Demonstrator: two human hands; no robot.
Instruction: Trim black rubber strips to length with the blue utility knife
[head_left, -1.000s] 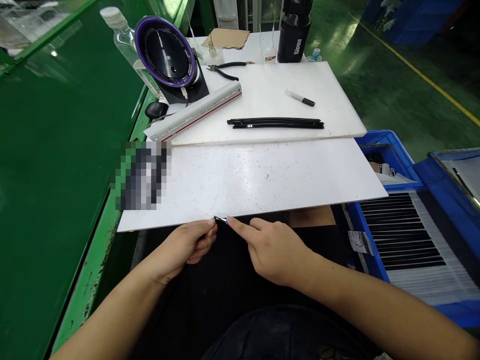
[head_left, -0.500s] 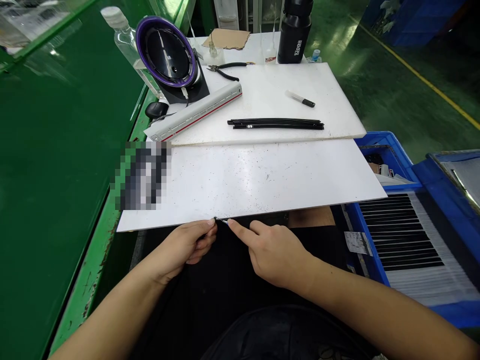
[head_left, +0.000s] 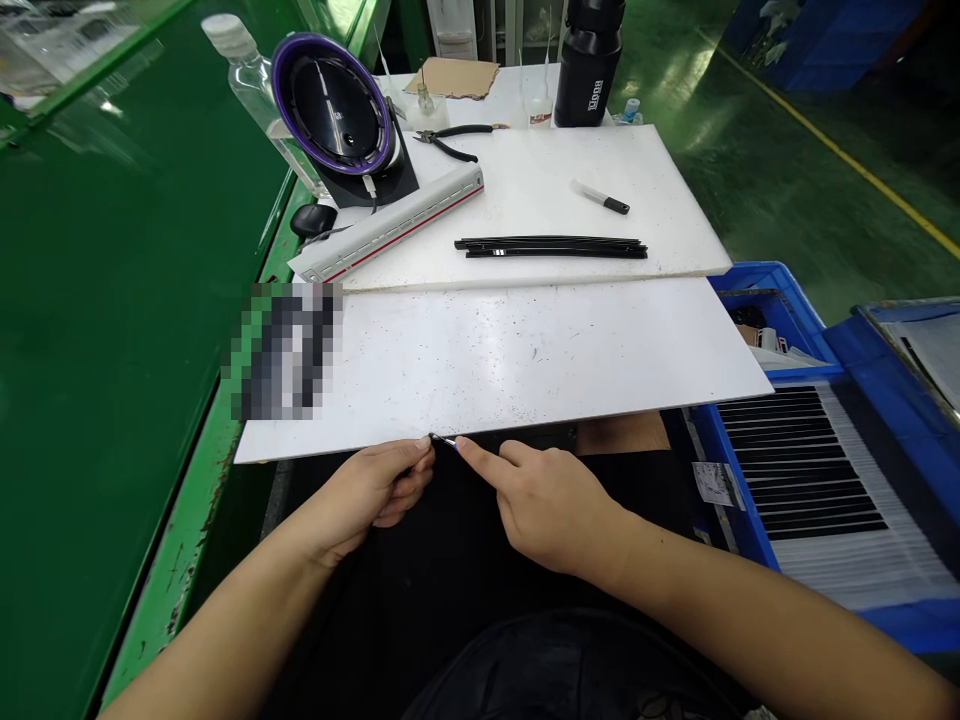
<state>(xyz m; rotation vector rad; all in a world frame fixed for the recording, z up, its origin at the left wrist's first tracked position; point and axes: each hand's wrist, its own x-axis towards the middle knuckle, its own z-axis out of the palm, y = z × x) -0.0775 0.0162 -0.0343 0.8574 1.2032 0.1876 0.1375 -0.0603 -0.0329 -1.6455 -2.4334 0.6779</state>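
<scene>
While the left hand [head_left: 384, 482] pinches a dark piece [head_left: 432, 436], probably light, best held near its end, the right hand [head_left: 551, 500] grips a slim tool [head_left: 448, 442].

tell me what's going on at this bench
A person sits or stands at a white table, working with both bare hands just off its near edge. The left hand pinches a small dark piece, and the right hand holds a thin tool, index finger along it, its tip at the piece. What exactly the piece is, I can't tell. Farther back lies a bundle of black strips; pliers lie beyond it.
</scene>
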